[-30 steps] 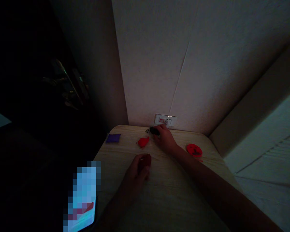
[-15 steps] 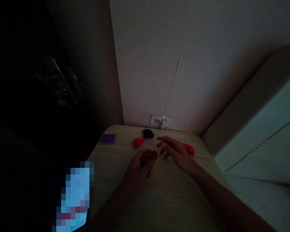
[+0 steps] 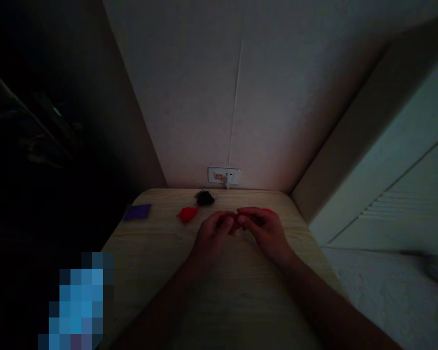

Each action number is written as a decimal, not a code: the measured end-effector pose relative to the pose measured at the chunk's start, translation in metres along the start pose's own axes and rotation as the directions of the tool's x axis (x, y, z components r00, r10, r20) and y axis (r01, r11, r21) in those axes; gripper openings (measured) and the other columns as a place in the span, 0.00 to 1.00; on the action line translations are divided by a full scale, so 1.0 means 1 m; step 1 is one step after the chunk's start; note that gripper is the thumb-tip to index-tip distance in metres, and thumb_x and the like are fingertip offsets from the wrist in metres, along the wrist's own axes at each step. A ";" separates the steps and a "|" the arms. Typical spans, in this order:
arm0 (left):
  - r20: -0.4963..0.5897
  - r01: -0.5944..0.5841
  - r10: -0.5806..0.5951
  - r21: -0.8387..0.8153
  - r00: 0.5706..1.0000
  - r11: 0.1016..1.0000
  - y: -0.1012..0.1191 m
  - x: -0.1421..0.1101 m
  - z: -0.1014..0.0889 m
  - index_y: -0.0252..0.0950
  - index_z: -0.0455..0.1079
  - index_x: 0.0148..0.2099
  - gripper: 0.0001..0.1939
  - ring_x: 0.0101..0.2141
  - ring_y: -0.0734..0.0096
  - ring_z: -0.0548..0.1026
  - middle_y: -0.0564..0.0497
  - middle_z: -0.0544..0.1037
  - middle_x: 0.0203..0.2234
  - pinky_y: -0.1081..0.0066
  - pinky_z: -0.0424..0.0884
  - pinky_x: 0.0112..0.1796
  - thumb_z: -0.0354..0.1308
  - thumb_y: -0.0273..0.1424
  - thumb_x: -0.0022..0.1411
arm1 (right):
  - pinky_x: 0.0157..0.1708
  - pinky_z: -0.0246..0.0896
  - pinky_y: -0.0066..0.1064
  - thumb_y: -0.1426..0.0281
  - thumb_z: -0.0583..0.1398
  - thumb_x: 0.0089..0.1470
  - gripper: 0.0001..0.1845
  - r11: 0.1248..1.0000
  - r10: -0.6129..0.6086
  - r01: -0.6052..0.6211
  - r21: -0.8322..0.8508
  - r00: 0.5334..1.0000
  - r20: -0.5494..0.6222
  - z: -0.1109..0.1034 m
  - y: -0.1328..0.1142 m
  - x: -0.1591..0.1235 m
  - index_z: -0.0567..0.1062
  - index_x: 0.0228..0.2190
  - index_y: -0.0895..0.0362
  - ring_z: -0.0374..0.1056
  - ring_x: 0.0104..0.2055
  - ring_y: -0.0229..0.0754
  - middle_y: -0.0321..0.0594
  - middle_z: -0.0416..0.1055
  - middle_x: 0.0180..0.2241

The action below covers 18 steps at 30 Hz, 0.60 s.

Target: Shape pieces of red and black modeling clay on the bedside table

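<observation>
Close together over the wooden tabletop (image 3: 146,272), my left hand (image 3: 212,238) and my right hand (image 3: 265,232) both have their fingers closed on a small dark red item (image 3: 235,222). Dim light and the fingers hide most of it, so its kind cannot be made out. Just behind my left hand lies a bright red, soft-looking piece (image 3: 187,214), touching or nearly touching a black bunched item (image 3: 205,198). Another red item (image 3: 269,211) shows only as a sliver behind my right hand.
A purple packet (image 3: 137,212) lies near the table's left edge. On the wall behind is a socket plate (image 3: 224,176) with a plug in it. To the right stands a pale panelled piece of furniture (image 3: 394,194). A pixelated bright patch (image 3: 81,296) covers the lower left.
My right hand has come in to the left and closed on the dark red item that my left hand was holding. The camera view has turned to the right.
</observation>
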<state>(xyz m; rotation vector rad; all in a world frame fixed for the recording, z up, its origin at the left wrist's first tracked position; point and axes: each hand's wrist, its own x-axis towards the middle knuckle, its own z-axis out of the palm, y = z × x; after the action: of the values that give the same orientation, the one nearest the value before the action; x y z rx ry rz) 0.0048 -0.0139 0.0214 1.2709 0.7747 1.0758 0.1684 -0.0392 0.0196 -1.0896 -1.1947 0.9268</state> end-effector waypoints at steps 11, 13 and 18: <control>-0.206 0.106 -0.214 -0.436 0.955 0.894 -0.013 -0.002 -0.007 0.33 0.75 0.36 0.11 0.28 0.67 0.77 0.47 0.82 0.30 0.69 0.71 0.27 0.66 0.34 0.53 | 0.47 0.71 0.43 0.65 0.59 0.64 0.15 0.783 -0.352 0.358 -0.510 0.929 0.111 0.003 -0.005 -0.015 0.81 0.49 0.52 0.74 0.47 0.49 0.48 0.77 0.47; -0.279 0.082 -0.281 -0.561 0.918 0.824 -0.009 -0.001 -0.013 0.34 0.72 0.32 0.09 0.25 0.68 0.76 0.50 0.80 0.26 0.71 0.68 0.22 0.64 0.34 0.51 | 0.43 0.71 0.43 0.67 0.55 0.66 0.16 0.718 -0.416 0.401 -0.568 0.903 0.111 0.002 -0.008 -0.019 0.84 0.37 0.54 0.74 0.43 0.48 0.49 0.78 0.44; -0.232 0.160 -0.365 -0.604 0.902 0.781 -0.002 -0.001 -0.019 0.36 0.65 0.25 0.11 0.14 0.79 0.63 0.57 0.68 0.15 0.75 0.57 0.16 0.62 0.35 0.50 | 0.30 0.67 0.37 0.72 0.58 0.60 0.23 0.798 -0.343 0.338 -0.499 0.935 0.085 -0.001 0.001 -0.020 0.67 0.13 0.54 0.72 0.31 0.44 0.44 0.76 0.31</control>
<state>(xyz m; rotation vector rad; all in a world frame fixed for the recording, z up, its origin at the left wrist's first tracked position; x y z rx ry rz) -0.0123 -0.0085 0.0162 0.4431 0.7757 1.1866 0.1660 -0.0585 0.0143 -1.2269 -1.6189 0.3219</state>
